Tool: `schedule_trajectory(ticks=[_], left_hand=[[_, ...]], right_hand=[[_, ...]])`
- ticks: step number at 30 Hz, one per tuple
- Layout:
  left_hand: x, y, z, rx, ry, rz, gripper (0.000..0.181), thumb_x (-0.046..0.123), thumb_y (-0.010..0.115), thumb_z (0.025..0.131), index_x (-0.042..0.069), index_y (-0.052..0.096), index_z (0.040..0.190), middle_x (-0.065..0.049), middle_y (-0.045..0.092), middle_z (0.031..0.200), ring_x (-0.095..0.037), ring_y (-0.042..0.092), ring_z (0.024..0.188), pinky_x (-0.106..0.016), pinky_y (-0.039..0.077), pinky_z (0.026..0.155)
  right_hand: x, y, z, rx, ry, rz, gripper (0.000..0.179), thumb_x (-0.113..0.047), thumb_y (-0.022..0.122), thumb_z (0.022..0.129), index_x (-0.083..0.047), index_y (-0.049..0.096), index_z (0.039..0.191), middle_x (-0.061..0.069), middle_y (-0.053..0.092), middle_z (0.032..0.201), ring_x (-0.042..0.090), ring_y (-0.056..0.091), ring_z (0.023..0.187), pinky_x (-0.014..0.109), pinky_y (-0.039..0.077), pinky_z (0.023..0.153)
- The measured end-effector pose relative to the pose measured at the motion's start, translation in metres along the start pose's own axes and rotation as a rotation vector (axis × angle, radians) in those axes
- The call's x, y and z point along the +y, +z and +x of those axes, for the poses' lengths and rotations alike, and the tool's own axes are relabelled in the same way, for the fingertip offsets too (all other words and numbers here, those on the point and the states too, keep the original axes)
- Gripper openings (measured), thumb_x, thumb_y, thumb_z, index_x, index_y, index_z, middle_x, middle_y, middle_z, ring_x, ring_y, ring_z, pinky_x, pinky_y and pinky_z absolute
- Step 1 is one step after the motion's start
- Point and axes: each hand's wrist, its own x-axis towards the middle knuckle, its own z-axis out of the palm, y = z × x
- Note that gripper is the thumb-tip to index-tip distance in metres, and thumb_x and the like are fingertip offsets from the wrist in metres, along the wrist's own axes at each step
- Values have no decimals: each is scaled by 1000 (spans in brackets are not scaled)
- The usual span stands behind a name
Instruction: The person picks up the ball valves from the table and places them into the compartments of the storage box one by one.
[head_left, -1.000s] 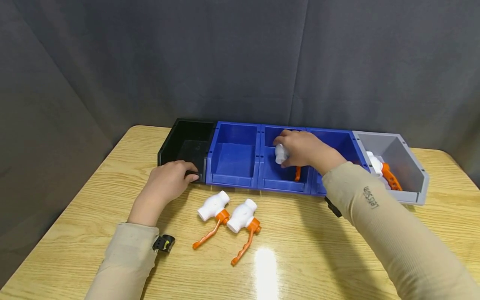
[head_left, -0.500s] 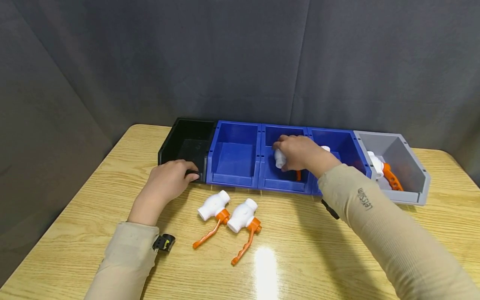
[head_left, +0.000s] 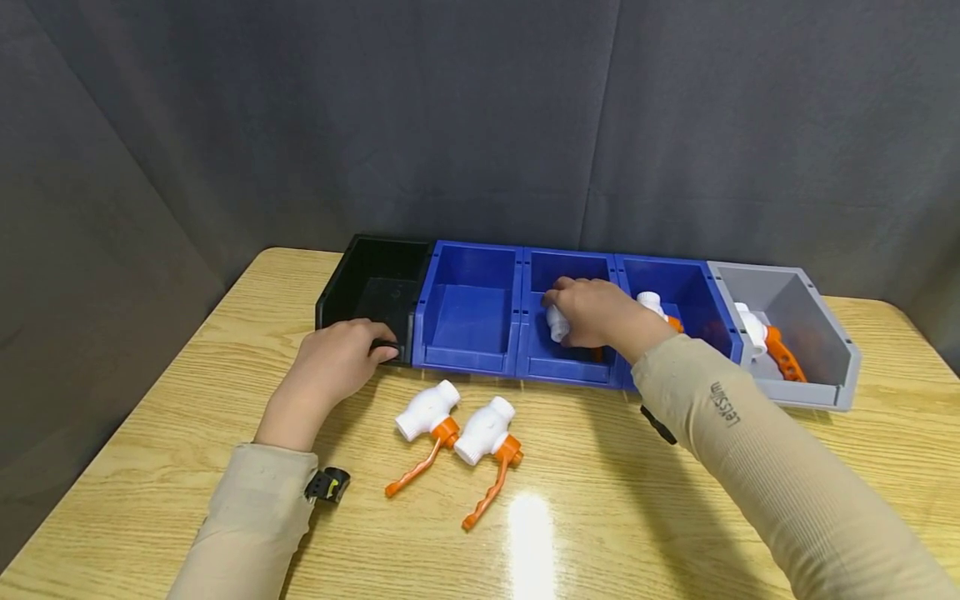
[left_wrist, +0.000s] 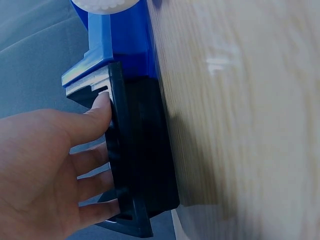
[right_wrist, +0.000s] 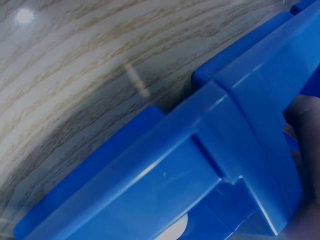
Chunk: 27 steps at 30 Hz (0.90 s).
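My left hand (head_left: 333,358) grips the front lip of the black bin (head_left: 386,271); in the left wrist view the thumb lies on the rim and the fingers (left_wrist: 92,187) reach behind it. Inside the middle blue bin (head_left: 566,369), my right hand (head_left: 592,310) holds a white ball valve (head_left: 557,323), its orange lever mostly hidden under the hand. Two more white ball valves, a left one (head_left: 427,411) and a right one (head_left: 485,429), lie on the table with orange levers pointing toward me. At the right wrist view's edge, part of the right hand (right_wrist: 307,125) shows past the blue bin wall.
Another ball valve (head_left: 650,302) sits in the right blue bin (head_left: 675,271), partly behind the right sleeve. The grey bin (head_left: 832,342) at the end holds one with an orange lever (head_left: 783,354). The left blue bin (head_left: 468,312) adjoins the black one. A dark curtain (head_left: 480,125) hangs behind.
My right hand has sunk slightly lower in the middle blue bin with the ball valve. The sleeve's shift uncovers the valve in the right blue bin. My left hand stays put.
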Motion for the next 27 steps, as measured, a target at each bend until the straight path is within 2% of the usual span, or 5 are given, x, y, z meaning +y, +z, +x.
schedule_trajectory(ticks=[13, 27], left_hand=[[-1, 1, 2, -8, -13, -2, 27, 28, 64, 98, 11, 72, 118, -12, 68, 120, -35, 63, 111, -54, 50, 89], [-3, 1, 0, -1, -15, -6, 26, 27, 64, 98, 11, 72, 117, -12, 68, 120, -35, 63, 111, -55, 50, 89]], right_hand=[[-4, -1, 0, -45, 48, -24, 59, -18, 78, 83, -1, 57, 135, 23, 52, 139, 41, 53, 125, 54, 40, 105], [-8, -1, -2, -81, 81, -2, 64, -21, 75, 88, -2, 49, 143, 23, 43, 148, 42, 44, 133, 55, 34, 110]])
